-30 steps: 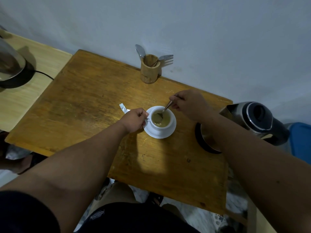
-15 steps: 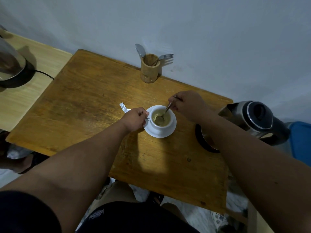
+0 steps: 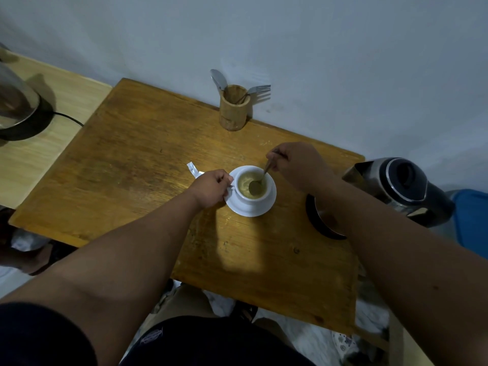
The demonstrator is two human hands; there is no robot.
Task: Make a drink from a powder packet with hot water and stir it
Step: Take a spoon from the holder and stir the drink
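A white cup [image 3: 260, 200] with a pale brown drink stands on a white saucer [image 3: 248, 211] in the middle of the wooden table [image 3: 132, 165]. My left hand [image 3: 211, 188] pinches the cup's handle. My right hand [image 3: 298, 165] holds a metal spoon [image 3: 260, 178] whose bowl dips into the drink. An empty white powder packet [image 3: 192, 169] lies just behind my left hand, partly hidden by it.
A steel and black kettle [image 3: 396, 188] stands at the table's right edge behind my right forearm. A wooden holder [image 3: 235, 109] with a spoon and fork is at the back by the wall. Another kettle [image 3: 15, 107] with a cord sits on the lighter table at left.
The spoon's bowl has swung around inside the cup while my right hand shifted slightly. My left hand stays on the handle.
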